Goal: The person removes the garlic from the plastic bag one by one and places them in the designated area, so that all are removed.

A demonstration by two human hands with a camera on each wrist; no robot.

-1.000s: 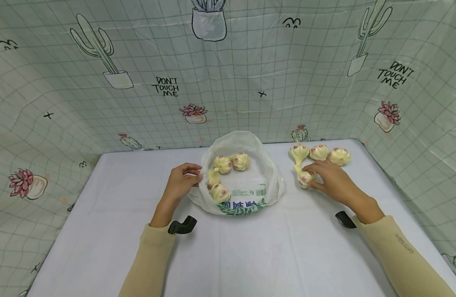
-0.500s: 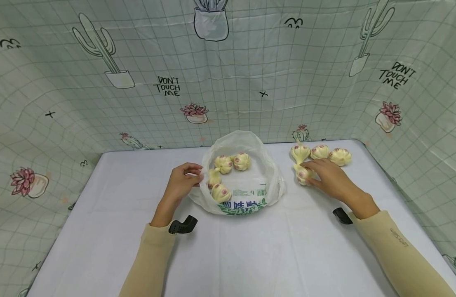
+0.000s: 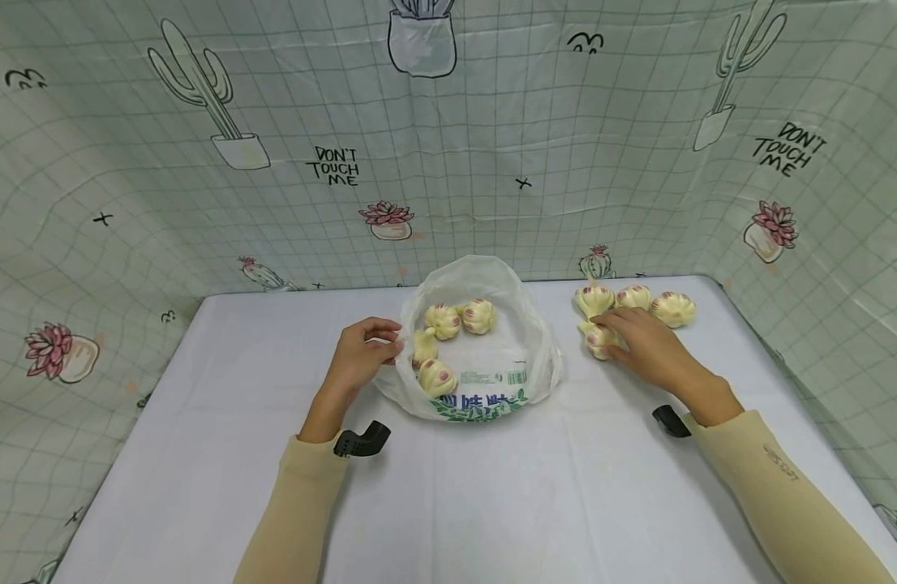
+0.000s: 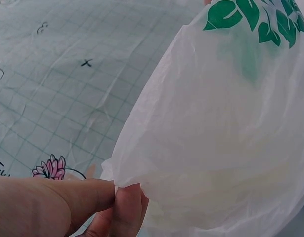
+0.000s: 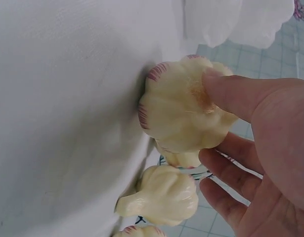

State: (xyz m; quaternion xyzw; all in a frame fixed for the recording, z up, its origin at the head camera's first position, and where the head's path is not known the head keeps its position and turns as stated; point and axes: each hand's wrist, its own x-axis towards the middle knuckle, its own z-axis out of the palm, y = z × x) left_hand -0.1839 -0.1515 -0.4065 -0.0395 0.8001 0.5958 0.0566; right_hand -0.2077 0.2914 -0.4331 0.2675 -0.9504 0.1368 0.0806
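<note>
My left hand (image 3: 355, 353) pinches the left rim of a translucent white plastic bag (image 3: 539, 357) with green leaf print; the left wrist view shows thumb and finger meeting on the film (image 4: 206, 123). Several pale garlic bulbs (image 3: 437, 378) with purple-pink marks lie inside the bag, mostly along its left side and back. Right of the bag, my right hand (image 3: 649, 345) holds another garlic bulb (image 5: 179, 106), its thumb on the root end and fingers on the other side. This bulb is close to the tablecloth, just in front of a long-necked garlic bulb (image 3: 594, 300).
Two more garlic bulbs, one in the middle (image 3: 633, 297) and one at the right (image 3: 673, 309), lie near the table's back right corner. A white cloth (image 3: 485, 503) covers the table. Grid-patterned curtains (image 3: 456, 146) with cactus prints rise behind and at both sides.
My right hand and its garlic bulb have shifted slightly back and left, nearer the long-necked bulb. My left hand keeps its grip on the bag's rim. The head view has tilted slightly.
</note>
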